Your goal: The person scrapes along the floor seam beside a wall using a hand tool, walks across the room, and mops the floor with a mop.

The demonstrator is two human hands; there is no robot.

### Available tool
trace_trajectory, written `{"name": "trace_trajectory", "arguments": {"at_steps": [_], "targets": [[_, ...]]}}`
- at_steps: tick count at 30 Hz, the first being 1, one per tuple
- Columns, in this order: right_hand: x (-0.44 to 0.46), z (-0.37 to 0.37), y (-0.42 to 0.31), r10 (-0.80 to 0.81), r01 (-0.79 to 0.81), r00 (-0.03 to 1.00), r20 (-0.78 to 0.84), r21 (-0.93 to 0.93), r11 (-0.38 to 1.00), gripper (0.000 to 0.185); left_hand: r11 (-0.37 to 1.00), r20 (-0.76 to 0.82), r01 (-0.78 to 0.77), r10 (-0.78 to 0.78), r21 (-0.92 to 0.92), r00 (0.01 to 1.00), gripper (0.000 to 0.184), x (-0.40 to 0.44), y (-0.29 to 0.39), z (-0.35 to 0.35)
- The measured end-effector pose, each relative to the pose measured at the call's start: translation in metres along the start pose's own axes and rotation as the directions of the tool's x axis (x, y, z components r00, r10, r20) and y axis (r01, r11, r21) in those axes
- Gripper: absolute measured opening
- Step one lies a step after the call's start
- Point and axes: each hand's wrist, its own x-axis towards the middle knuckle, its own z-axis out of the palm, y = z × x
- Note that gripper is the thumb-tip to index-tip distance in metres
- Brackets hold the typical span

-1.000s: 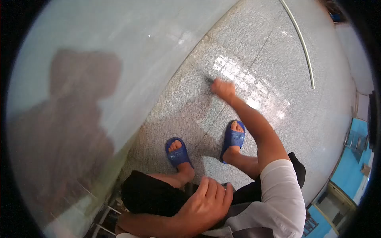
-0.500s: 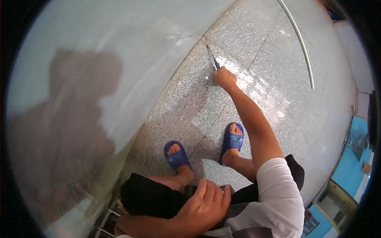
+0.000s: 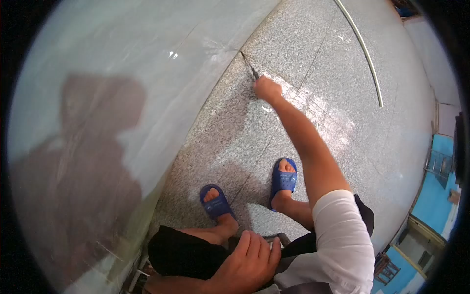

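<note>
Pointed tool [image 3: 254, 73] is gripped by right hand [image 3: 267, 88] beside grey surface [image 3: 181, 83]; left hand [image 3: 250, 262], hold unclear; pale strip [image 3: 363, 45] lies apart.

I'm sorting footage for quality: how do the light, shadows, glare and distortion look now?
Head view: a broad head-shaped shadow darkens the pale surface at left; white glare washes the speckled floor near the right hand; the corners fall to black, with fisheye-like bowing; the thin dark tool shows little blur.
</note>
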Motion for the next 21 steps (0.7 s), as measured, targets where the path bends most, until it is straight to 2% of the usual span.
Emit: {"name": "trace_trajectory", "arguments": {"at_steps": [1, 2, 4, 5, 6, 7, 9, 11, 13, 15, 17, 20, 21], "targets": [[-0.001, 0.016, -0.003, -0.038, 0.038, 0.999, 0.004, 0.042, 0.998, 0.033, 0.998, 0.065, -0.064, 0.065, -0.006, 0.996, 0.034, 0.002, -0.003, -0.002], [0.003, 0.042, -0.007, -0.018, 0.019, 1.0, -0.013, 0.097, 0.995, 0.04, 0.998, 0.067, -0.062, 0.063, -0.008, 0.996, 0.034, 0.004, -0.004, -0.002], [-0.034, 0.051, -0.017, -0.153, 0.148, 0.988, 0.032, 0.119, 0.982, 0.036, 0.997, 0.069, -0.073, 0.074, -0.004, 0.995, 0.034, 0.005, 0.0, -0.004], [-0.049, 0.072, -0.008, -0.209, 0.217, 0.975, -0.082, 0.107, 0.97, 0.032, 0.997, 0.066, -0.079, 0.079, 0.004, 0.995, 0.034, 0.007, 0.001, -0.005], [-0.068, 0.082, -0.001, -0.318, 0.322, 0.94, -0.123, 0.008, 0.947, 0.028, 0.996, 0.083, -0.091, 0.091, -0.002, 0.992, 0.034, 0.008, 0.002, -0.007], [-0.082, 0.098, 0.008, -0.456, 0.446, 0.885, -0.094, -0.109, 0.888, 0.027, 0.995, 0.097, -0.099, 0.1, -0.006, 0.99, 0.035, 0.01, 0.003, -0.008], [-0.108, 0.097, 0.007, -0.531, 0.545, 0.834, 0.15, -0.073, 0.835, 0.031, 0.996, 0.082, -0.087, 0.084, 0.03, 0.993, 0.035, 0.013, 0.004, -0.012], [-0.095, 0.081, 0.006, -0.416, 0.429, 0.888, 0.195, -0.03, 0.903, 0.034, 0.996, 0.086, -0.078, 0.074, 0.046, 0.994, 0.035, 0.012, 0.006, -0.011], [-0.052, 0.069, 0.021, -0.257, 0.257, 0.964, 0.07, 0.011, 0.966, 0.031, 0.995, 0.089, -0.069, 0.063, 0.069, 0.994, 0.036, 0.01, 0.005, -0.008], [-0.021, 0.034, 0.027, -0.142, 0.144, 0.987, -0.075, 0.025, 0.989, 0.031, 0.996, 0.102, -0.071, 0.065, 0.055, 0.993, 0.036, 0.007, 0.004, -0.005], [-0.004, 0.005, 0.015, -0.009, 0.01, 0.997, -0.076, 0.024, 1.0, 0.031, 0.996, 0.116, -0.083, 0.078, 0.04, 0.99, 0.036, 0.006, 0.003, -0.004], [0.006, 0.017, -0.007, -0.005, 0.015, 0.992, -0.13, 0.073, 0.997, 0.032, 0.997, 0.122, -0.079, 0.077, 0.012, 0.99, 0.037, 0.005, -0.002, -0.002], [0.001, 0.032, -0.011, -0.047, 0.05, 0.998, -0.035, 0.074, 0.996, 0.034, 0.997, 0.103, -0.078, 0.077, 0.003, 0.992, 0.038, 0.004, -0.003, -0.002]]}}
